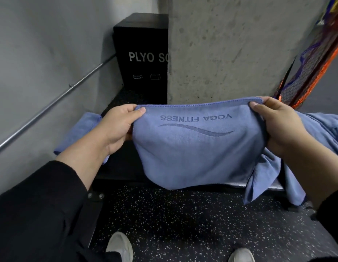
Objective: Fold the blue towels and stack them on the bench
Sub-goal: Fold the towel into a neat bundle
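My left hand (pixel 117 127) and right hand (pixel 278 125) pinch a blue towel's (pixel 192 152) top corners above the bench (pixel 122 167).

black sleeves (pixel 41 205), seemingly pale grey shoes (pixel 119 246)

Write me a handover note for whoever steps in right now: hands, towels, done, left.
Left hand and right hand each pinch a top corner of the held towel, which hangs above the bench.
Folded towel lies at the bench's left end, partly behind the left arm.
Loose towels are heaped at the right, draping over the front edge.
Done: one towel folded.
Left: finish this one, stack it, then fold the heap.
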Demonstrator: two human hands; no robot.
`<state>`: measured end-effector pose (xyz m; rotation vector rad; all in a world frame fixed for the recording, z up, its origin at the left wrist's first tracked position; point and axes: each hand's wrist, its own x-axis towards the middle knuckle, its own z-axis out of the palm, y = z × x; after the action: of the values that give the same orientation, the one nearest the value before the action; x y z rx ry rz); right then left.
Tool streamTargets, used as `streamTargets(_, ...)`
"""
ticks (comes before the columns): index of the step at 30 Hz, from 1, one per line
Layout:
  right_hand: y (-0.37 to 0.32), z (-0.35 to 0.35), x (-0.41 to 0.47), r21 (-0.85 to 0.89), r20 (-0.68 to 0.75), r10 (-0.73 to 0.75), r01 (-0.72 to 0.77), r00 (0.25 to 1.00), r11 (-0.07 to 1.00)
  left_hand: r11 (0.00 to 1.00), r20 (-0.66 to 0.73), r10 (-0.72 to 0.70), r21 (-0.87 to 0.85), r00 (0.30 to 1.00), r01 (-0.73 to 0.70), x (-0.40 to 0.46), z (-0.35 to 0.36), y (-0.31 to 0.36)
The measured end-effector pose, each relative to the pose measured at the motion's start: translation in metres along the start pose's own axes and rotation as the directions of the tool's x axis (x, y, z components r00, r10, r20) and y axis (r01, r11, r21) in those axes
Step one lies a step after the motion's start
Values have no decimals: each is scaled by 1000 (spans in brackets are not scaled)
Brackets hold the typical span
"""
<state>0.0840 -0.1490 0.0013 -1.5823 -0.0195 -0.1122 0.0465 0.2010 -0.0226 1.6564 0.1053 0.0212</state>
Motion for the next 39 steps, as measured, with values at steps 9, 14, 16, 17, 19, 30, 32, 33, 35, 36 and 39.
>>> streamTargets(9, 66, 36, 92, -692, -74, 83, -111, 994, 714, 783, -216, 130, 621, 968, 33, 97, 14, -43)
streamTargets(14, 119, 80, 17, -819, 262, 169, 126, 950, 560, 367, 374, -40, 868, 927, -334, 47, 50, -117)
streamTargets(16, 144, 91, -6, -877, 334, 359, 148, 872, 457, 285, 421, -215, 890, 881, -356, 44, 47, -137)
streamTargets(17, 156, 92, -10, -899, 339, 411, 163, 846, 407, 300, 418, -240, 890, 876, -342, 45, 44, -140)
streamTargets(19, 170, 87, -6, -906, 364, 407, 218, 837, 363, 309, 408, -237, 892, 881, -330, 51, 41, -143)
streamTargets(30, 184, 70, 54, -894, 413, 312, 316, 856, 318, 605, -23, -26, 796, 999, 34, 77, 53, -132)
streamTargets(32, 182, 73, 50, -887, 422, 259, 337, 869, 315, 706, -173, 28, 701, 984, 103, 73, 42, -127)
streamTargets(33, 180, 75, 46, -873, 438, 215, 355, 873, 335, 680, -184, 47, 726, 982, 103, 70, 35, -127)
streamTargets(35, 174, 81, 35, -824, 485, 139, 397, 864, 404, 612, -116, 76, 789, 990, 46, 60, 21, -134)
streamTargets(36, 170, 85, 29, -797, 514, 131, 415, 848, 438, 588, -60, 79, 809, 995, 2, 55, 15, -138)
streamTargets(39, 161, 96, 10, -754, 594, 185, 461, 783, 468, 515, 71, 19, 854, 997, -71, 43, 8, -143)
